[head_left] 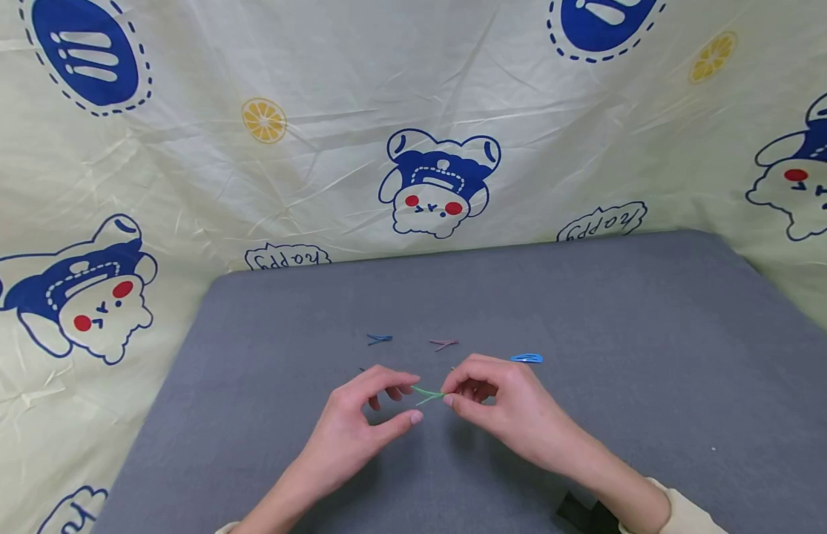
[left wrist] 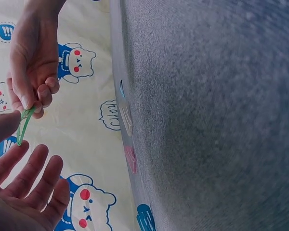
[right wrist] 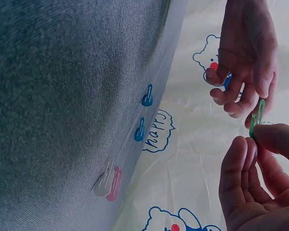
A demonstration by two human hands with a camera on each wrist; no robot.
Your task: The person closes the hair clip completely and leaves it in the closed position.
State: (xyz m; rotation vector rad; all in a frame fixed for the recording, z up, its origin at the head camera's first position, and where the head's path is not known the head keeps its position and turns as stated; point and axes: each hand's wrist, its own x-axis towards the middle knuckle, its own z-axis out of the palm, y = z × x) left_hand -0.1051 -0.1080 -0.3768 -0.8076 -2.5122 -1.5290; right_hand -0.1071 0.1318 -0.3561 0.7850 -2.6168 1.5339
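Pinching forked green hair clip [head_left: 435, 394] in right hand [head_left: 516, 406].
Holding left hand [head_left: 354, 424] loosely spread at clip's free end, with pink clip [head_left: 446, 343] beyond on worktop [head_left: 627, 311].

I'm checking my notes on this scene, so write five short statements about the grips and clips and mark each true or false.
1. The right grip pinches the green clip. True.
2. The left grip pinches it from the other end. False: the thumb and fingers there are parted.
3. The green clip is closed flat. False: the head view shows it splayed open in a V.
4. The pink clip lies on the table. True.
5. In the head view, all the blue clips lie right of the pink clip. False: one blue clip lies left of it.
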